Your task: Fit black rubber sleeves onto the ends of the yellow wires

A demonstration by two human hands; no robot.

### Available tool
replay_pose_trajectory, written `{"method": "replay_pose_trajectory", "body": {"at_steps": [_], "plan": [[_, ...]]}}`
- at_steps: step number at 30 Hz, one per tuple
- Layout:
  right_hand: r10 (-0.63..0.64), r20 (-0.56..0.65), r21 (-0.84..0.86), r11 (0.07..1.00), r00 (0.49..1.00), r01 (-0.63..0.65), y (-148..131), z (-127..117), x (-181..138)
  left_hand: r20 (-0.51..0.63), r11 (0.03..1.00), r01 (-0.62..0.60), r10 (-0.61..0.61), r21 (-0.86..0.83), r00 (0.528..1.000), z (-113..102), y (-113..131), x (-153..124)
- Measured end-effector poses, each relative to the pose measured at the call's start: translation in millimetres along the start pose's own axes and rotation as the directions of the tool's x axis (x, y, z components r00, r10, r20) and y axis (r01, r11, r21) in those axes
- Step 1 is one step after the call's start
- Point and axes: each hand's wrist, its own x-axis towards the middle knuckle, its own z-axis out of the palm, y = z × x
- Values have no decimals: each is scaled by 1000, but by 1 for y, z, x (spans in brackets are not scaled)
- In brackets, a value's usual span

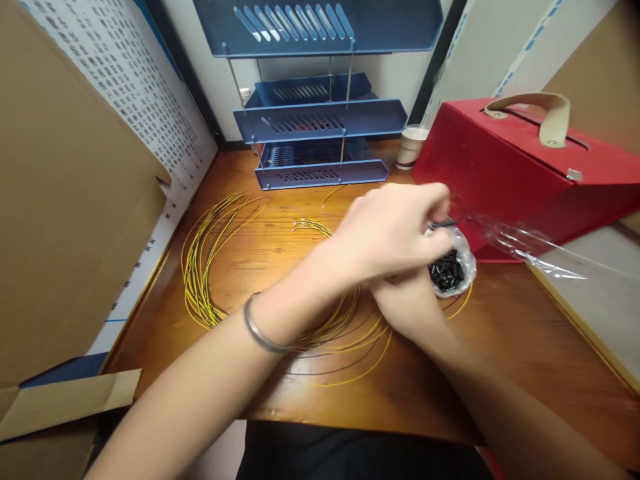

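Observation:
My left hand [395, 227], with a dark band on its wrist, reaches across to the right. Its fingers are curled close to the thumb; a small dark bit shows by the fingertips, too blurred to name. Below it, partly covered, is my right hand [407, 303], whose fingers are hidden behind the left. Just right of both hands sits a clear plastic bag [467, 260] holding many small black tube-like pieces [447, 272]. Under my forearms lies a loose coil of yellow and black wires [345, 327]. Another bundle of such wires [200, 280] curves on the left.
A blue tiered tray rack [320, 120] stands at the back of the wooden table [280, 257]. To the right are a red box [465, 160] with a beige handle and a paper cup [411, 148]. Clear film [540, 250] stretches rightward. Cardboard [65, 200] borders the left.

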Motion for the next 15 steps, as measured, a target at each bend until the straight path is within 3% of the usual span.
{"method": "replay_pose_trajectory", "body": {"at_steps": [1,2,3,4,6,9,13,15], "plan": [[-4,133,-72,997,991,13,2,-7,-2,-39,998,37,-39,-51,998,-9,-8,-8],[-21,442,-269,951,897,155,4,-13,-4,-88,992,76,-85,-96,993,-16,-18,-17],[-53,593,-360,875,804,323,5,-18,-5,-129,985,116,-133,-131,983,-21,-28,-26],[-85,653,-394,811,753,433,7,-22,-5,-131,974,162,-183,-156,974,-24,-38,-36],[-135,697,-418,721,704,552,10,-26,-5,-106,934,266,-297,-239,949,-26,-55,-54],[-170,690,-424,693,704,583,12,-25,-3,-34,824,377,-431,-423,902,-22,-70,-74],[-179,691,-416,693,700,588,12,-24,-2,126,635,449,-487,-629,865,-15,-72,-85],[-179,700,-403,701,692,589,12,-25,-3,117,578,426,-494,-696,861,-13,-70,-85]]}}
